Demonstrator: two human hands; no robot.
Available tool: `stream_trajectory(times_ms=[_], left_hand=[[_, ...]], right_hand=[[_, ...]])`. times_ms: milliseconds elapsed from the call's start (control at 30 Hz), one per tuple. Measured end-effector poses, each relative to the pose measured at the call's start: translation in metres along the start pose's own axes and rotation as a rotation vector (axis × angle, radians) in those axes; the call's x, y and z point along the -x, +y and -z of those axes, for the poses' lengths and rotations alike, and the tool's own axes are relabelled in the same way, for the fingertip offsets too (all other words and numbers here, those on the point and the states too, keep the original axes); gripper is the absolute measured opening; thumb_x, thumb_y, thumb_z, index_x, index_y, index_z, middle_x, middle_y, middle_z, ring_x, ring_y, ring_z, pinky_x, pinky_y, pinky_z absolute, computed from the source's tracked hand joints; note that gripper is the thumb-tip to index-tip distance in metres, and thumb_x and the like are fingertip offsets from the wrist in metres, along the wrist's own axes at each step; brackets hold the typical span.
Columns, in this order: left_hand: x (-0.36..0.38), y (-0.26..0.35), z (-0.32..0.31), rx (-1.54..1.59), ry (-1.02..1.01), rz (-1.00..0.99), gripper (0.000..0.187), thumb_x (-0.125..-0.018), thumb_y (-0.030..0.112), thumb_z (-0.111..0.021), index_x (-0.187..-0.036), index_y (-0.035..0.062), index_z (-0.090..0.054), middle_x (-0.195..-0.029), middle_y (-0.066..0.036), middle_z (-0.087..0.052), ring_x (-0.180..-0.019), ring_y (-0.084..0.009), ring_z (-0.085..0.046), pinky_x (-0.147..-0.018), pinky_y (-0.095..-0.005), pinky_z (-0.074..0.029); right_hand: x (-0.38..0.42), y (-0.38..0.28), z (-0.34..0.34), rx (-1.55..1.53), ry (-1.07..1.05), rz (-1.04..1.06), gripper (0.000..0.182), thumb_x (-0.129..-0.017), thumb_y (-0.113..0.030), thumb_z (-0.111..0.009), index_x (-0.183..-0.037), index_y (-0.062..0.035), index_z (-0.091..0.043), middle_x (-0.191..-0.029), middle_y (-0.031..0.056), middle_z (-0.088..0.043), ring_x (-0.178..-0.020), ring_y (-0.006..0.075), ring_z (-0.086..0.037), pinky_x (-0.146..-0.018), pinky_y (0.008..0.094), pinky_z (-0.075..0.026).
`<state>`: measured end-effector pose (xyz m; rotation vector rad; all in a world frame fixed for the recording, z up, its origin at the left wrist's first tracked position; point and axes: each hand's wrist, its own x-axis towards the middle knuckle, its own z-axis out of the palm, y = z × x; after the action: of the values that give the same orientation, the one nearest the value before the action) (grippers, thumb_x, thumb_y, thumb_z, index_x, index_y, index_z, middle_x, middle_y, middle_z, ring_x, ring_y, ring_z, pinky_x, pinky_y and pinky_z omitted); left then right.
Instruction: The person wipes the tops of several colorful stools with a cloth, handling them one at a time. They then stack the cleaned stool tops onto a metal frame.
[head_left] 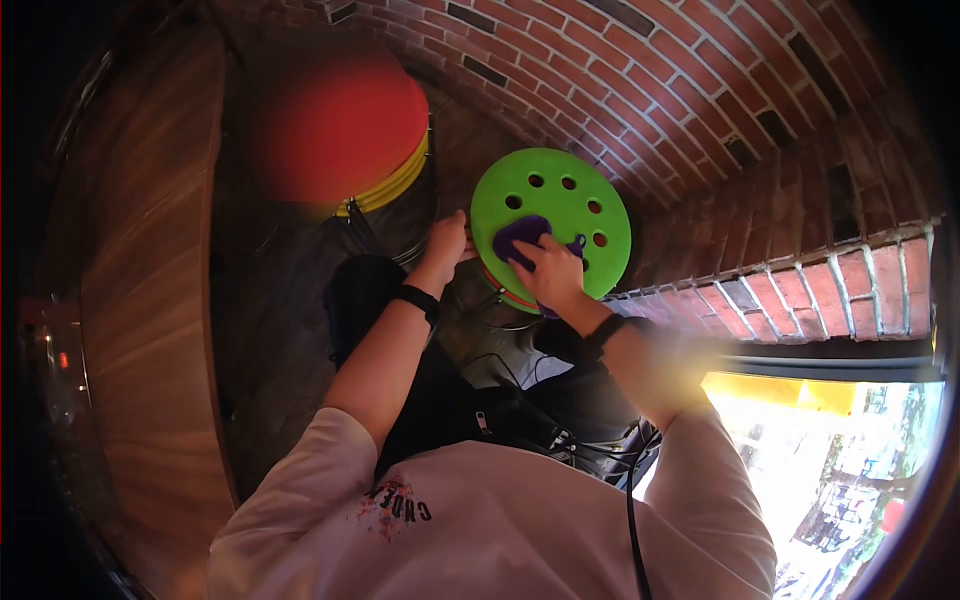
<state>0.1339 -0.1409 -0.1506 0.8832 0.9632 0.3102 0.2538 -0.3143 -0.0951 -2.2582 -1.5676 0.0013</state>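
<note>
Green holed stool seat, purple cloth atop

1. A brick wall is curving across the top and right, showing red bricks, scattered dark ones and pale mortar.
2. A dark floor is stretching between that wall and a broad wood-grained panel on the left.
3. A round red seat is topping a stack, with yellow seats sitting beneath it.
4. Bright daylight is filling a window at lower right, where a yellow band is running below a dark frame.
</note>
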Motion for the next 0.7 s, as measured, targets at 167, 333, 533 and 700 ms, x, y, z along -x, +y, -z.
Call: stream_trajectory(times_ms=[167, 333, 533, 700], left_hand=[[-0.015, -0.011, 0.019, 0.223, -0.172, 0.096, 0.064, -0.109, 0.045, -0.031, -0.14, -0.0101, -0.042, -0.134, -0.026, -0.058, -0.118, -0.0367, -0.061, -0.102, -0.0483, -0.05], [-0.016, -0.007, 0.027, 0.352, -0.266, 0.177, 0.072, -0.109, 0.049, -0.026, -0.141, -0.0131, -0.04, -0.137, -0.028, -0.055, -0.124, -0.0401, -0.057, -0.109, -0.0503, -0.044], [-0.015, 0.0, 0.028, 0.444, -0.242, 0.263, 0.081, -0.105, 0.059, -0.026, -0.143, -0.0112, -0.04, -0.141, -0.027, -0.053, -0.129, -0.0394, -0.053, -0.112, -0.0501, -0.04], [-0.02, -0.003, 0.033, 0.442, -0.271, 0.279, 0.09, -0.101, 0.068, -0.03, -0.146, -0.0102, -0.036, -0.146, -0.027, -0.048, -0.131, -0.0391, -0.051, -0.113, -0.0493, -0.039]], right_hand=[[-0.057, 0.001, -0.019, 0.068, 0.034, -0.031, 0.032, -0.087, -0.036, -0.072, -0.115, -0.0209, -0.074, -0.093, 0.0115, -0.064, -0.083, 0.0347, -0.068, -0.071, 0.0469, -0.056], [-0.121, -0.004, -0.037, 0.075, -0.006, -0.155, 0.033, -0.089, -0.038, -0.069, -0.117, -0.0232, -0.073, -0.102, 0.0139, -0.065, -0.093, 0.0357, -0.067, -0.075, 0.0488, -0.057], [-0.088, -0.004, -0.03, -0.009, -0.055, -0.029, 0.033, -0.088, -0.039, -0.069, -0.116, -0.0241, -0.073, -0.097, 0.0119, -0.063, -0.092, 0.0342, -0.067, -0.074, 0.0492, -0.055], [-0.02, -0.018, -0.01, -0.048, -0.097, 0.101, 0.032, -0.083, -0.036, -0.074, -0.113, -0.0232, -0.075, -0.091, 0.0091, -0.059, -0.085, 0.0328, -0.066, -0.07, 0.0458, -0.055]])
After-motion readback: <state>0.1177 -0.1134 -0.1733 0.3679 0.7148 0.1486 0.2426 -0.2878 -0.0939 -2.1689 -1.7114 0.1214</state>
